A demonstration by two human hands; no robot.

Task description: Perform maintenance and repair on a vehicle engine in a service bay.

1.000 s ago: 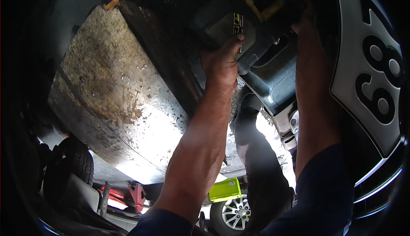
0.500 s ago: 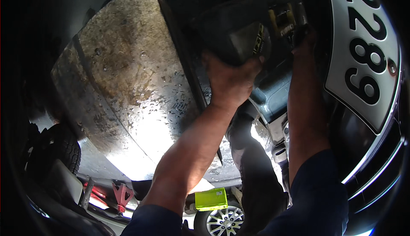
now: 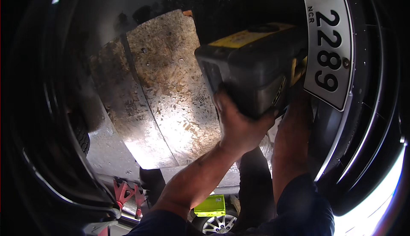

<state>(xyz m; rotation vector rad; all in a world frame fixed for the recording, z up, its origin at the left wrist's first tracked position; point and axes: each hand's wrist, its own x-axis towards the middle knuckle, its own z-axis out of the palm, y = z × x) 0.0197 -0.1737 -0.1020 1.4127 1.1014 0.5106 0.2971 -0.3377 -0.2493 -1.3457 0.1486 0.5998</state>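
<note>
A black hard-plastic toolbox (image 3: pixel 239 63) with a yellow-banded lid and a yellow latch is held up at centre right, tilted, beside the number plate. My left hand (image 3: pixel 243 127) grips its near lower corner, thumb on one side and fingers spread round the other. My right hand (image 3: pixel 301 94) is at the box's right side, below the latch, in deep shadow. Its fingers are hidden, though the box appears held between both hands. A worn, stained board (image 3: pixel 171 78) lies below and to the left of the box.
A car bumper with the white number plate (image 3: pixel 329 48) stands close on the right. Dark car bodywork (image 3: pixel 47 120) curves along the left. Toward my feet are red jack stands (image 3: pixel 123 192), a lime-green box (image 3: pixel 210 206) and a wheel (image 3: pixel 220 224). A tyre (image 3: pixel 81 135) shows at left.
The toolbox has turned, so its yellow-banded top and near side now show. My left hand keeps its hold and sits lower in view. The view has shifted, with the number plate further left.
</note>
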